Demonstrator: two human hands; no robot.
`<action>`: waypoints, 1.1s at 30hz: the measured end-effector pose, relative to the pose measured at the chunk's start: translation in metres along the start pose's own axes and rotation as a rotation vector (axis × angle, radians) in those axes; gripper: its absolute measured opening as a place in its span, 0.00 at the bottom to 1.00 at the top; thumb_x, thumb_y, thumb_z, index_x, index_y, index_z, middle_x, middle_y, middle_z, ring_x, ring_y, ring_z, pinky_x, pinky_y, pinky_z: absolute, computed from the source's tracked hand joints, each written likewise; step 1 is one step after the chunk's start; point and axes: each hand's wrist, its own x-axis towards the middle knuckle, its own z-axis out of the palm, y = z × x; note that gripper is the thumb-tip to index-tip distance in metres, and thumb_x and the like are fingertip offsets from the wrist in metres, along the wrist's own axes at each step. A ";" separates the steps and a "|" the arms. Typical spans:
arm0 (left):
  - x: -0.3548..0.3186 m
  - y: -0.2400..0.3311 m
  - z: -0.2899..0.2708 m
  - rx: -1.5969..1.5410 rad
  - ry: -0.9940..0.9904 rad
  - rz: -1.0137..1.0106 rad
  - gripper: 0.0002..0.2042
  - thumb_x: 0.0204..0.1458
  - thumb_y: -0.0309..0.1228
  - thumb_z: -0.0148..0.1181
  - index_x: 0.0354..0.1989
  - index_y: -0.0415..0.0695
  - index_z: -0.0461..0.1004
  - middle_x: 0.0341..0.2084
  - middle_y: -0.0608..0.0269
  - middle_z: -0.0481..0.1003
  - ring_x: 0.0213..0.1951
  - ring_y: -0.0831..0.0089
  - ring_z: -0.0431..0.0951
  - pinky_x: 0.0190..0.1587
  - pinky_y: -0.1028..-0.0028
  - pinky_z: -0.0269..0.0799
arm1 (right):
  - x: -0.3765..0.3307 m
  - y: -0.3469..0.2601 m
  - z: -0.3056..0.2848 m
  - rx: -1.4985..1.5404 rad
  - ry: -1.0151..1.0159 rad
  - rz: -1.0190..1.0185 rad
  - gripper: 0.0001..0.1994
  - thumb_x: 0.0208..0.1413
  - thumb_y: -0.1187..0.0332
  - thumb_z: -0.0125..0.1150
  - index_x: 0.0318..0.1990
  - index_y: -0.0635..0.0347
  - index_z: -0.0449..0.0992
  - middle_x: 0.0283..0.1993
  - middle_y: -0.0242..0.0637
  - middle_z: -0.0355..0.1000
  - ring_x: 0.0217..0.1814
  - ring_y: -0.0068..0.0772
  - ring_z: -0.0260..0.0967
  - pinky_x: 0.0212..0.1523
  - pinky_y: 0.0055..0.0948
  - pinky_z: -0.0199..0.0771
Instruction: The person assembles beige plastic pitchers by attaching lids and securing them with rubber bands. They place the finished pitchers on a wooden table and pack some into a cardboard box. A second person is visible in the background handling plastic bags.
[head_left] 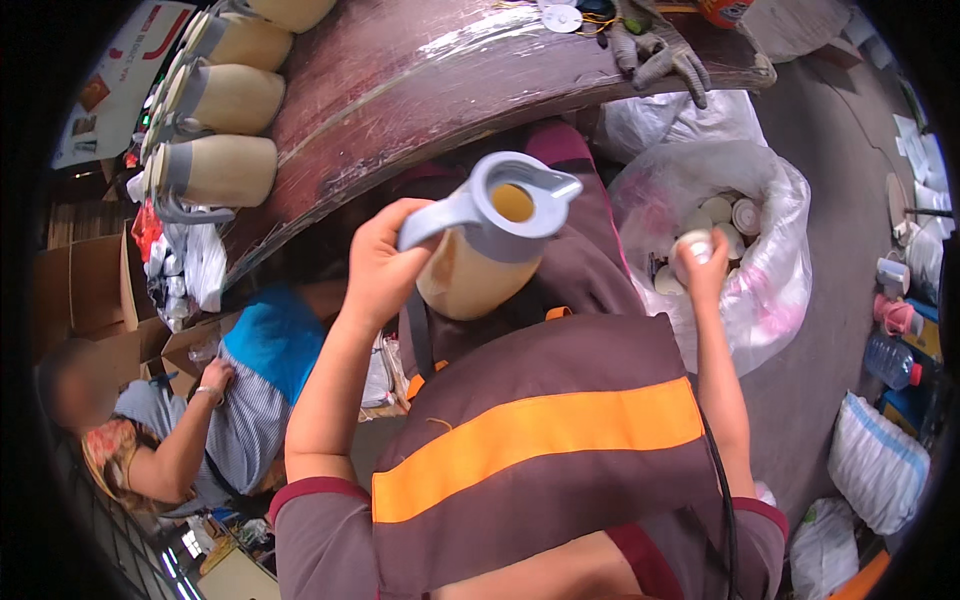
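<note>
Closest in, a brown apron with an orange stripe point(540, 430) is worn over the lap, and both bare forearms come up past it. A beige jug with a grey collar and spout point(490, 245) is held up in front of the chest by the left hand point(378, 270), fingers wrapped tight round the grey handle, open mouth facing up. It looks like thin moulded plastic, so probably light and stiff, a bit slick on the smooth body; the handle seems the sensible place to grip it, since the body could slip.

Off to the right, a small white round lid point(693, 246) is pinched in the fingertips of the right hand point(703, 272), just above a big clear plastic bag point(770, 290) where more of the same white lids are piled. That lid is judged light and easy to fumble, best taken by its rim.

Lower left, a seated person in a striped top point(215, 430) is seen beside cardboard boxes point(95, 290).

Further out, a dark wooden table point(420, 80) is covered in clear film, with matching jugs point(215, 170) laid in a row along its left edge and a pair of grey work gloves point(655, 50) dropped at the far edge.
</note>
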 end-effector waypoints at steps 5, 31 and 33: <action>-0.025 0.002 0.010 0.125 -0.049 0.026 0.12 0.44 0.19 0.55 0.39 0.38 0.75 0.29 0.65 0.75 0.34 0.80 0.72 0.40 0.80 0.67 | -0.024 -0.248 -0.016 0.923 -0.236 -0.424 0.34 0.42 0.65 0.69 0.58 0.55 0.58 0.60 0.45 0.57 0.59 0.37 0.61 0.56 0.33 0.67; 0.004 -0.033 -0.004 0.287 0.073 -0.076 0.08 0.46 0.30 0.56 0.34 0.41 0.74 0.27 0.52 0.77 0.32 0.56 0.78 0.35 0.64 0.72 | -0.034 -0.312 0.041 0.360 -0.761 -0.873 0.28 0.48 0.62 0.60 0.59 0.58 0.65 0.52 0.45 0.67 0.52 0.44 0.66 0.54 0.40 0.65; -0.023 -0.013 0.032 0.310 0.034 0.075 0.12 0.45 0.32 0.58 0.39 0.43 0.73 0.26 0.49 0.76 0.32 0.51 0.77 0.35 0.59 0.73 | -0.017 -0.296 0.055 0.354 -0.801 -0.349 0.29 0.53 0.61 0.57 0.61 0.60 0.62 0.56 0.46 0.65 0.56 0.44 0.63 0.59 0.38 0.61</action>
